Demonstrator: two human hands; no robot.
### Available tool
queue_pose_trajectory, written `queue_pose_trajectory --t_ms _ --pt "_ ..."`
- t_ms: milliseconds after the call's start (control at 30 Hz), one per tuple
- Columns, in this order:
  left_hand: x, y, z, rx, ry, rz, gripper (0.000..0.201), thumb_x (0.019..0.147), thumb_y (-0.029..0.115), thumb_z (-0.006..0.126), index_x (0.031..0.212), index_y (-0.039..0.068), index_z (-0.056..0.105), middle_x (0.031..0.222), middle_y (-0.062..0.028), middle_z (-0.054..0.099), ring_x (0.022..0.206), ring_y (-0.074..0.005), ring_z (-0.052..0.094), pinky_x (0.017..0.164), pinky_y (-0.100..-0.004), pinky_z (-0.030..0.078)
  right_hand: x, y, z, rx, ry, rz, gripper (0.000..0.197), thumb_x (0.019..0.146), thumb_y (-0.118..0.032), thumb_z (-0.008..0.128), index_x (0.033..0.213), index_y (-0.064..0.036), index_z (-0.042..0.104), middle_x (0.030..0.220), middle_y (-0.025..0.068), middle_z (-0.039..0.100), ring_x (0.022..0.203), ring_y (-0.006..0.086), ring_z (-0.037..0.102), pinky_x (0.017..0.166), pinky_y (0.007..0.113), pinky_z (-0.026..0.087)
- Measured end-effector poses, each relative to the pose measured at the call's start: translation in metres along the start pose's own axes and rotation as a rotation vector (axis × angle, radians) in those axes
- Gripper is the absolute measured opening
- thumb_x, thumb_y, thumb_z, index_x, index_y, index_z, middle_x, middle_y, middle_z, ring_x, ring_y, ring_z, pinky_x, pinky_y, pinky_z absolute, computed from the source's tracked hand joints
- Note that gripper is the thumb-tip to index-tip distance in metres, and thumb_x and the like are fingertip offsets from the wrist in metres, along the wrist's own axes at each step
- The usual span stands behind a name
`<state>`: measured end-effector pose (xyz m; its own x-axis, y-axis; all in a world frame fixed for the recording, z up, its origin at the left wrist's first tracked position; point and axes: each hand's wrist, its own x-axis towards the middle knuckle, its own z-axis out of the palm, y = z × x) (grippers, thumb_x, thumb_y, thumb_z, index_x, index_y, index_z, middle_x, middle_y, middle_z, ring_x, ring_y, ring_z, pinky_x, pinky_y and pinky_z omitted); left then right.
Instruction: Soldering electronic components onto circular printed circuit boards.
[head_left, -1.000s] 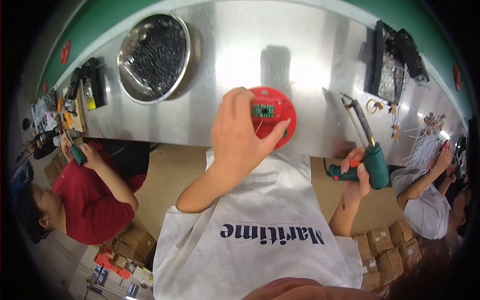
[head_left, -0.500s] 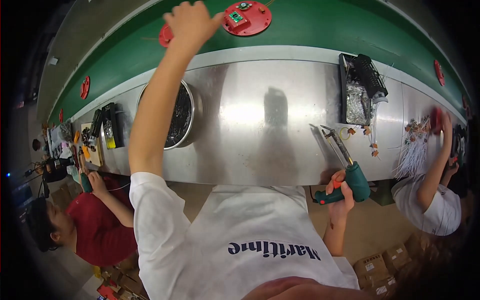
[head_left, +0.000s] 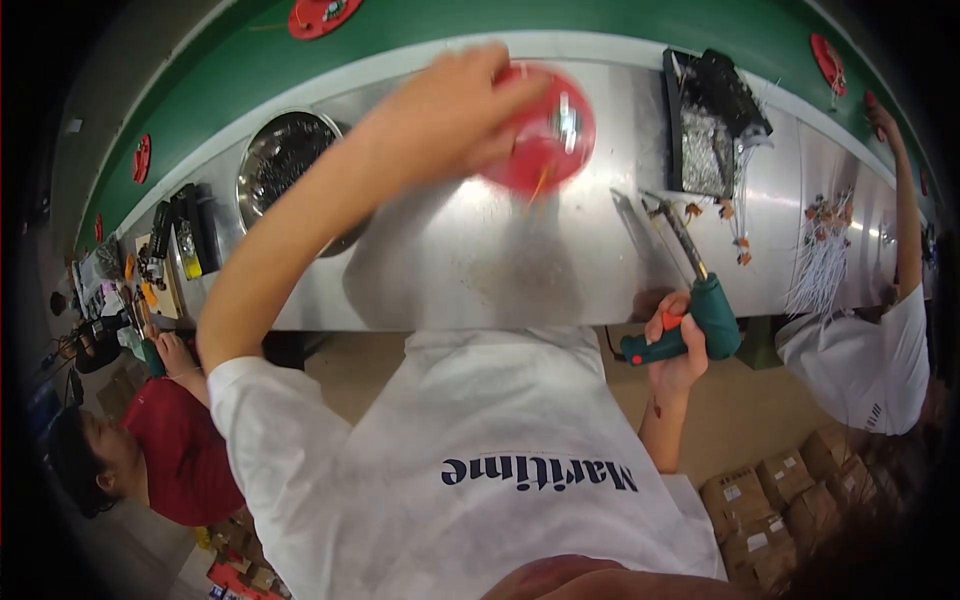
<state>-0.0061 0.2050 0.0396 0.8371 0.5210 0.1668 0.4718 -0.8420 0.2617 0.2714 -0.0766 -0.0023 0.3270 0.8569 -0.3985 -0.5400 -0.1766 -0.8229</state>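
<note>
My left hand (head_left: 455, 120) is closed on the edge of a round red plate (head_left: 562, 140), holding it over the metal bench. The plate is blurred by motion; a thin wire hangs from its lower side. In my right hand (head_left: 680, 360), at the bench's front edge, is a green soldering gun (head_left: 712, 318) with an orange trigger. Its metal tip and thin feed tube point up and away over the bench, apart from the red plate.
A round metal pan (head_left: 245, 190) stands left, partly behind my left arm. To the right are a black tray (head_left: 683, 120) and white wires (head_left: 822, 255). Beyond runs a green belt (head_left: 420, 22) with another red plate (head_left: 322, 15). Co-workers sit at both sides.
My left hand has come back from the green belt to above the bench, bringing the red plate with it. My right hand keeps holding the soldering gun. The whole view has shifted somewhat.
</note>
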Motion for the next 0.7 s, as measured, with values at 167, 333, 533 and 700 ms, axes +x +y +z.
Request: queue_pose_trajectory --t_ms 167,333,533,700 --pt "-0.091 0.081 0.005 0.051 -0.307 0.080 0.059 0.073 0.015 0.074 0.129 0.012 0.055 0.111 -0.0123 0.058 0.101 -0.0273 0.059 0.088 -0.0396 0.050 0.002 -0.006 0.008 -0.049 -0.085 -0.013 0.027 0.089 -0.021 0.059 0.101 0.0013 0.051 0.103 0.0154 0.053 0.066 0.0191 0.053 0.061 0.032 0.043" --pt "-0.121 0.106 -0.004 -0.081 -0.077 -0.204 0.062 0.073 0.006 0.077 0.133 0.009 0.061 0.127 -0.0141 0.057 0.107 -0.0312 0.060 0.091 -0.0417 0.050 -0.010 -0.006 0.029 -0.078 -0.222 0.041 0.030 0.086 -0.022 0.060 0.103 0.0023 0.051 0.105 0.0170 0.053 0.066 0.0196 0.053 0.061 0.032 0.043" --pt "-0.193 0.149 0.010 -0.665 0.150 -0.533 0.040 0.075 0.002 0.078 0.114 0.001 0.070 0.104 -0.0105 0.066 0.088 -0.0265 0.064 0.074 -0.0359 0.052 -0.010 0.014 0.051 -0.166 -0.346 0.144 0.034 0.084 -0.023 0.062 0.106 0.0022 0.054 0.108 0.0181 0.053 0.068 0.0189 0.056 0.063 0.032 0.046" --pt "-0.196 0.166 0.020 -0.770 0.246 -0.585 0.031 0.075 0.000 0.078 0.106 0.003 0.074 0.101 -0.0070 0.068 0.084 -0.0225 0.063 0.068 -0.0339 0.050 -0.006 0.017 0.065 -0.181 -0.397 0.185 0.033 0.084 -0.022 0.062 0.106 0.0017 0.055 0.109 0.0177 0.052 0.069 0.0188 0.057 0.064 0.031 0.046"
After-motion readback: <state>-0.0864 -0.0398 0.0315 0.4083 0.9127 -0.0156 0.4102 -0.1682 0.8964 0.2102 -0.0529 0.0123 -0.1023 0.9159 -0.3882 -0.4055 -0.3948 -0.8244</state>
